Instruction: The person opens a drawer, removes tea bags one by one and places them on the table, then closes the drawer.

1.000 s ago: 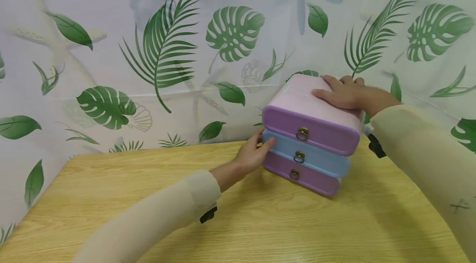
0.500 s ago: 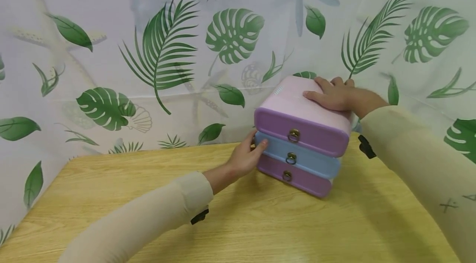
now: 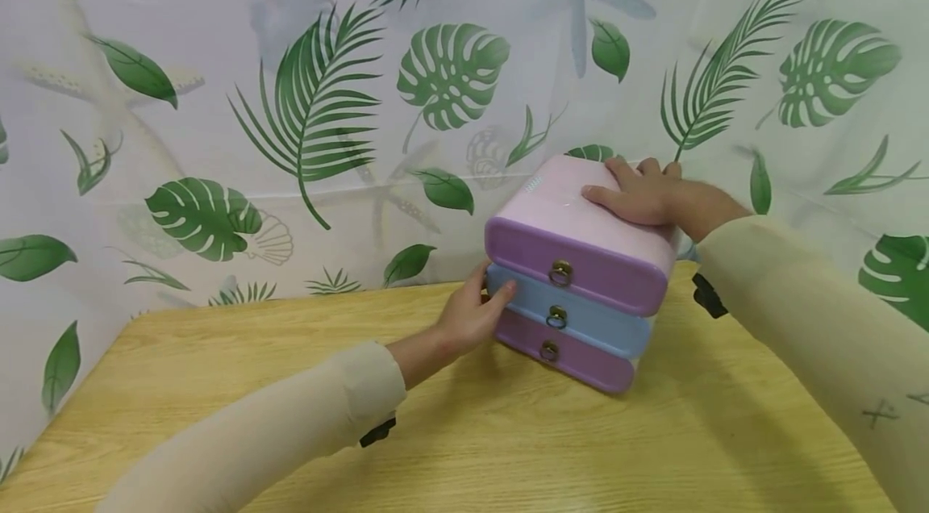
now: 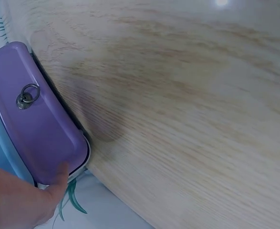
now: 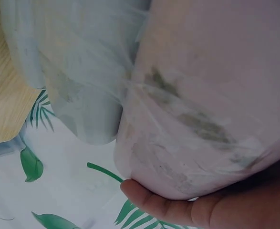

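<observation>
A three-tier mini drawer box stands tilted on the table, its pink top (image 3: 559, 198) above a purple upper drawer (image 3: 581, 267), a blue middle drawer (image 3: 595, 327) and a purple bottom drawer (image 3: 581, 360). Every drawer front carries a brass ring pull and appears pushed in. My left hand (image 3: 464, 318) grips the left edge at the blue drawer, thumb in front, other fingers partly hidden. Over the top lies my right hand (image 3: 642, 194), its fingers reaching past the far edge. Clear tape (image 5: 178, 95) crosses the box's side in the right wrist view.
The box stands on a wood-grain table (image 3: 290, 384), towards its back right. Behind it hangs a white cloth (image 3: 348, 239) printed with green leaves and sea shapes.
The drawer box has shifted a little to the left, with both hands keeping their hold and moving along with it. The head view has also shifted slightly.
</observation>
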Tool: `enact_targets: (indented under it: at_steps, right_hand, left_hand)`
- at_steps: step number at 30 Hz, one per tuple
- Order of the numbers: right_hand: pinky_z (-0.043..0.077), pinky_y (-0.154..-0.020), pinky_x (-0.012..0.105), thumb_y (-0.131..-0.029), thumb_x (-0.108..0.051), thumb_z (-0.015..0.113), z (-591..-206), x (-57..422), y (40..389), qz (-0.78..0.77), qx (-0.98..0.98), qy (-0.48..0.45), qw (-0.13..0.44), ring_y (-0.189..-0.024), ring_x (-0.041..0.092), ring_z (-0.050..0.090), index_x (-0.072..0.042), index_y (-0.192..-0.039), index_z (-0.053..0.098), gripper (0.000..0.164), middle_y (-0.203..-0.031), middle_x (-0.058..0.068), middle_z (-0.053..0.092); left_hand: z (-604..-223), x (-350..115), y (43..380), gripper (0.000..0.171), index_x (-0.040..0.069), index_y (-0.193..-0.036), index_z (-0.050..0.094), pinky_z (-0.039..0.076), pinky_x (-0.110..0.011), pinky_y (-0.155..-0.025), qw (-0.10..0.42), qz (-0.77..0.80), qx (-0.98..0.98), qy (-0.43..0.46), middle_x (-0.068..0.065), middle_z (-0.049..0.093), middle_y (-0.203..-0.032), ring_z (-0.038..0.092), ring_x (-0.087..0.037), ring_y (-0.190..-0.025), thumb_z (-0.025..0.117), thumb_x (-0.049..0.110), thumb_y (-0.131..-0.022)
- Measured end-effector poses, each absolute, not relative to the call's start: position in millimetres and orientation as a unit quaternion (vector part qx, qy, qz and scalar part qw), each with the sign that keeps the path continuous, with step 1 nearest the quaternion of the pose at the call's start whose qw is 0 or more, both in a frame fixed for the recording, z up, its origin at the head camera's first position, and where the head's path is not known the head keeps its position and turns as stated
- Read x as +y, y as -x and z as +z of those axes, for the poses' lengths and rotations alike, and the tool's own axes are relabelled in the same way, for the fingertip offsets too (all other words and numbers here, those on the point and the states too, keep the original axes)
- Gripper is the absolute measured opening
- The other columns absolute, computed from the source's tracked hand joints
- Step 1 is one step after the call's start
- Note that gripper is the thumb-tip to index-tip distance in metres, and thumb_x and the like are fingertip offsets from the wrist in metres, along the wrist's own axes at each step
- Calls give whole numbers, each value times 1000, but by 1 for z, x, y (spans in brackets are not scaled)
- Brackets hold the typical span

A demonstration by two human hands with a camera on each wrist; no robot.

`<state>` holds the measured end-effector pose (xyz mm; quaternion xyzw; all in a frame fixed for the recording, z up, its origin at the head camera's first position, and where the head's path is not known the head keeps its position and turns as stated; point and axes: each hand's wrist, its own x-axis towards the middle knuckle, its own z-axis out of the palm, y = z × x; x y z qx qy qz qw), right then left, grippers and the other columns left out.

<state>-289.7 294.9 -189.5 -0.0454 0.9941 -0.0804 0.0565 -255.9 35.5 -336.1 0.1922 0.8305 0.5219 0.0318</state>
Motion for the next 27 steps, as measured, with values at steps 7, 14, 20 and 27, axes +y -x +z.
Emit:
enact_targets:
  at_steps: [7, 14, 20, 27]
  right_hand:
    - [11, -97, 74, -88, -71, 22, -191, 289, 288, -78, 995, 49, 50, -121, 63, 3, -6, -147, 4, 90, -138, 41, 10]
    - [15, -97, 74, -88, -71, 22, -192, 279, 284, -67, 995, 64, 40, -122, 60, 8, -7, -147, 6, 88, -140, 39, 11]
    - [18, -96, 73, -87, -72, 23, -193, 264, 285, -71, 993, 80, 41, -124, 57, 9, -10, -148, 6, 88, -142, 36, 11]
    - [10, -100, 73, -87, -72, 21, -195, 244, 287, -68, 992, 98, 40, -127, 59, 1, -12, -148, 6, 87, -144, 35, 10]
  left_hand:
    - [-336, 31, 251, 61, 16, -145, 24, 39, -36, -101, 32, 523, 830, -188, -11, 40, -141, 42, -22, -123, 43, 46, -95]
    - [-337, 23, 244, 59, 13, -143, 27, 43, -36, -97, 10, 522, 831, -193, -12, 43, -138, 47, -23, -118, 44, 43, -95]
    - [-339, 5, 234, 56, 14, -143, 28, 44, -41, -96, 9, 531, 827, -185, -14, 45, -135, 49, -25, -115, 39, 45, -97]
    - [-342, -13, 230, 51, 13, -138, 33, 48, -41, -86, -32, 513, 842, -167, -11, 53, -121, 53, -21, -101, 36, 45, -98]
